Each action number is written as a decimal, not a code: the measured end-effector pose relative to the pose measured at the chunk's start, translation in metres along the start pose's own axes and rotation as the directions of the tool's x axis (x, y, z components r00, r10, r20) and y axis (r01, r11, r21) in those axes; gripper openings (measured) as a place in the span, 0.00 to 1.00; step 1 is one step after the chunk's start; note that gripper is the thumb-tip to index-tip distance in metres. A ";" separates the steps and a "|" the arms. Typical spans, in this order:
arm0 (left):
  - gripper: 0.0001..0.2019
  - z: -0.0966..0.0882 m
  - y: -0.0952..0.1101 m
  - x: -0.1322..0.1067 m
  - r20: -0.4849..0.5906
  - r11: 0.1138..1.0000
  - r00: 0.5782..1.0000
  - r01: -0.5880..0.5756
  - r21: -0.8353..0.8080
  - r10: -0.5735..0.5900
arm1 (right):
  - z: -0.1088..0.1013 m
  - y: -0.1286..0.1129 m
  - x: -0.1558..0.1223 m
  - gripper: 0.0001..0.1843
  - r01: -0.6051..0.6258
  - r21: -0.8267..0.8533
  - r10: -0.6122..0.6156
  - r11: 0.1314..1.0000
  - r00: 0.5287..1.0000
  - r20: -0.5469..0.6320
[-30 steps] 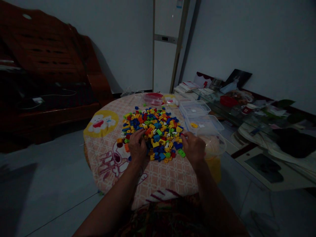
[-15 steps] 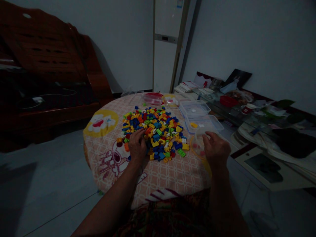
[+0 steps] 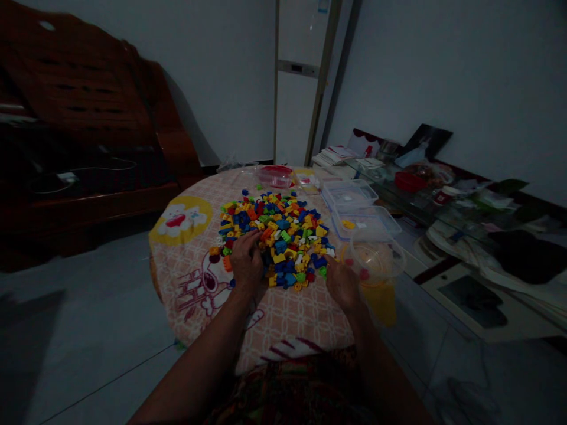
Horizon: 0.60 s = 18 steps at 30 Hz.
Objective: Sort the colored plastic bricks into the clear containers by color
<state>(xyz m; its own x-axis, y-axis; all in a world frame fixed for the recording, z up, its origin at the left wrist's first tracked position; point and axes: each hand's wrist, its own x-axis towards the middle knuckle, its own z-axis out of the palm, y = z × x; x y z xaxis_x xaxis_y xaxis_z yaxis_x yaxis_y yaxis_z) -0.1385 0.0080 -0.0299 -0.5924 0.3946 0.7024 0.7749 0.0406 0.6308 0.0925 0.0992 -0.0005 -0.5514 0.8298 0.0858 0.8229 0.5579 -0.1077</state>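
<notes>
Many small toy building bricks [image 3: 283, 236] in yellow, blue, green, red, orange and white lie heaped on a round table with a patterned pink cloth [image 3: 305, 319]. At the heap's near left edge is my left hand [image 3: 247, 260], its fingers curled together over the bricks; whatever is between the fingertips is hidden. My right hand [image 3: 344, 284] has its fingertips drawn together at the right edge of the heap, by a white brick and a green one. I cannot make out what they pinch. Beside it stands a clear round tub [image 3: 378, 257].
Clear rectangular boxes [image 3: 370, 223] stand along the table's right side, one with a yellow piece [image 3: 348, 224] in it. A red-based clear container [image 3: 275, 176] is at the back. To the right is a cluttered glass shelf [image 3: 425, 200]; a wooden bench [image 3: 88, 118] is at left.
My right hand has moved left from the round tub to the right edge of the brick heap, uncovering the tub. My left hand has stayed in place.
</notes>
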 end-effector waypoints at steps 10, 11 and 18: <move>0.18 0.001 -0.001 -0.001 -0.002 1.000 1.000 -0.008 0.002 0.008 | 0.005 0.003 -0.002 0.20 -0.106 -0.027 0.106 0.994 0.994 -0.018; 0.17 0.001 -0.002 -0.001 -0.002 1.000 1.000 -0.009 0.000 0.009 | 0.005 0.003 -0.002 0.20 -0.106 -0.027 0.106 0.994 0.994 -0.012; 0.17 0.001 0.000 -0.002 0.012 1.000 1.000 0.004 0.007 -0.004 | -0.004 0.002 -0.002 0.16 -0.079 -0.082 0.079 0.993 0.997 -0.011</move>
<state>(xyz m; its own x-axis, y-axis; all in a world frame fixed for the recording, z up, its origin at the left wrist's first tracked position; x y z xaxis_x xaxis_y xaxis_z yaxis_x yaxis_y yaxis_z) -0.1374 0.0085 -0.0316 -0.5925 0.4054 0.6961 0.7744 0.0487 0.6308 0.0959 0.0989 0.0032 -0.4833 0.8710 0.0881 0.8725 0.4875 -0.0329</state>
